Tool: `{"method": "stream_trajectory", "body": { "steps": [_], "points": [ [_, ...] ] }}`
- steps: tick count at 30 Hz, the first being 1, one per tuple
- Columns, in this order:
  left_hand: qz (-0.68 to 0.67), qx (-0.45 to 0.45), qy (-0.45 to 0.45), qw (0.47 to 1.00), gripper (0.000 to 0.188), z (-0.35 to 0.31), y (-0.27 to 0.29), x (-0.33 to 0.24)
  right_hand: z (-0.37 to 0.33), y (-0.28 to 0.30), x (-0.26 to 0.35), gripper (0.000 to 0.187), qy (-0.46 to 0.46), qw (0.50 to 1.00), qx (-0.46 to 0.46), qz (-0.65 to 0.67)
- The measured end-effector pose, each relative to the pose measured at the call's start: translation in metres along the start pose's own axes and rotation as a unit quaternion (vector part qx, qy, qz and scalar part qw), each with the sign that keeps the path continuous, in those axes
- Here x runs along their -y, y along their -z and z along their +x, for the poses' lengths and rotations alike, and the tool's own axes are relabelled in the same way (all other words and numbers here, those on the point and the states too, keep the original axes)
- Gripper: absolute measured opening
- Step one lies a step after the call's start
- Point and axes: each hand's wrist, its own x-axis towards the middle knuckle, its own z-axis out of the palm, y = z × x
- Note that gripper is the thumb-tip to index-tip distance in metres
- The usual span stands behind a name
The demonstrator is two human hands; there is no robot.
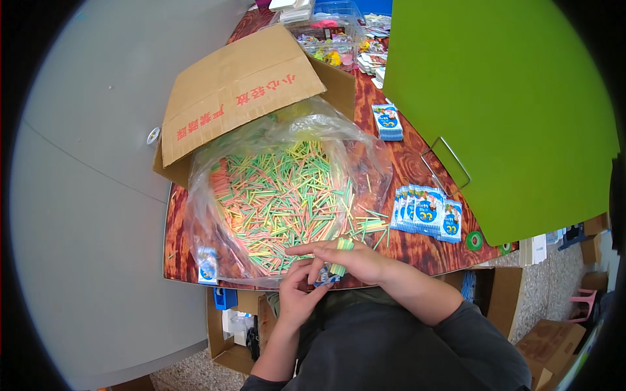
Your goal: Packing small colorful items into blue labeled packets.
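Note:
At the near edge of the table, my left hand is closed on a small blue and white packet. My right hand grips a short bundle of yellow and green sticks right at the packet; its forefinger points out to the left. Whether the bundle's lower end is inside the packet is hidden by my fingers. Just beyond both hands, a clear plastic bag lies wide open, full of loose thin sticks in green, yellow and pink.
A cardboard box stands behind the bag. Blue and white packets lie fanned at the right, stacked farther back, and singly at near left. A green panel with a metal handle covers the right side. Plastic tubs sit behind.

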Motion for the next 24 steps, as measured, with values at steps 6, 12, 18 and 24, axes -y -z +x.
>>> {"method": "stream_trajectory", "body": {
  "steps": [6,12,18,24],
  "points": [
    [0.032,0.023,-0.005,0.999,0.040,0.002,0.005,-0.003,-0.002,0.000,0.002,0.046,-0.039,0.999,0.003,0.018],
    [0.003,0.050,0.031,0.998,0.047,0.002,0.006,-0.004,-0.001,0.004,0.000,0.039,-0.021,1.000,-0.003,-0.002],
    [-0.150,0.076,0.094,0.981,0.050,0.004,-0.003,0.008,-0.012,0.006,0.021,0.079,0.064,0.961,0.072,-0.261],
    [-0.220,0.056,0.072,0.971,0.050,0.007,-0.011,0.026,-0.031,-0.010,0.021,0.096,0.111,0.904,-0.053,-0.409]
  ]
}}
